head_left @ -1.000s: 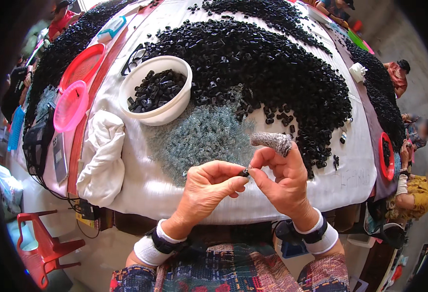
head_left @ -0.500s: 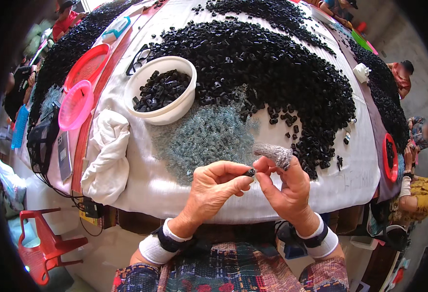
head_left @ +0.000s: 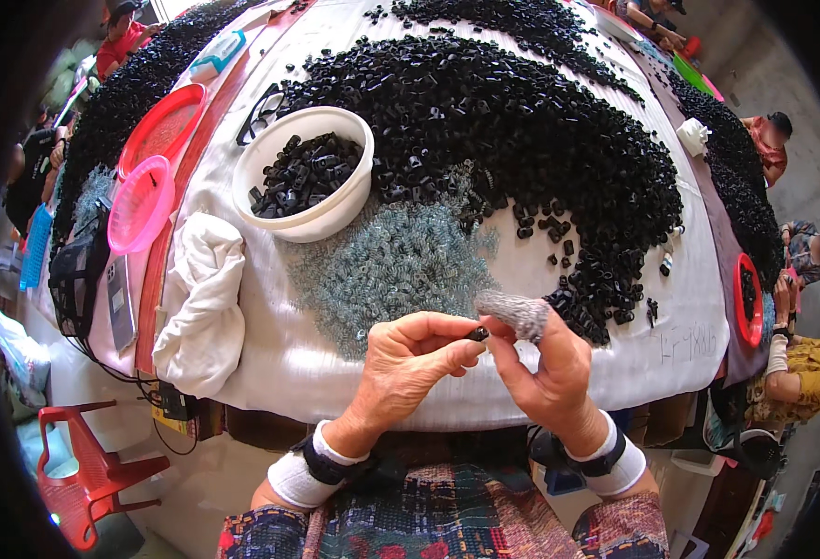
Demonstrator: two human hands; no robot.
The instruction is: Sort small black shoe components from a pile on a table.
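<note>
My left hand (head_left: pixel 410 361) pinches a small black plastic part (head_left: pixel 478 333) between thumb and fingertips. Against that part's far end, my right hand (head_left: pixel 550 373) brings its thumb and fingers together; what they hold, if anything, is too small to make out. A grey knitted finger cover (head_left: pixel 514 314) sleeves the right index finger. Just beyond both hands lies a heap of small clear-grey coil springs (head_left: pixel 396 265). Behind it spreads a wide pile of black plastic parts (head_left: pixel 522 121). A white bowl (head_left: pixel 307 226) to the left contains more of these black parts.
A crumpled white cloth (head_left: pixel 203 307), a phone (head_left: pixel 121 303), a pink basket (head_left: pixel 142 238) and a red tray (head_left: pixel 130 154) lie at left. A red plastic chair (head_left: pixel 93 475) stands beside the table (head_left: pixel 289 391). Other people (head_left: pixel 801 354) sit along the right side, near another red tray (head_left: pixel 753 326).
My right hand's covered index finger has come lower and leftward, closer to the black part. My left hand keeps its pinch in nearly the same place.
</note>
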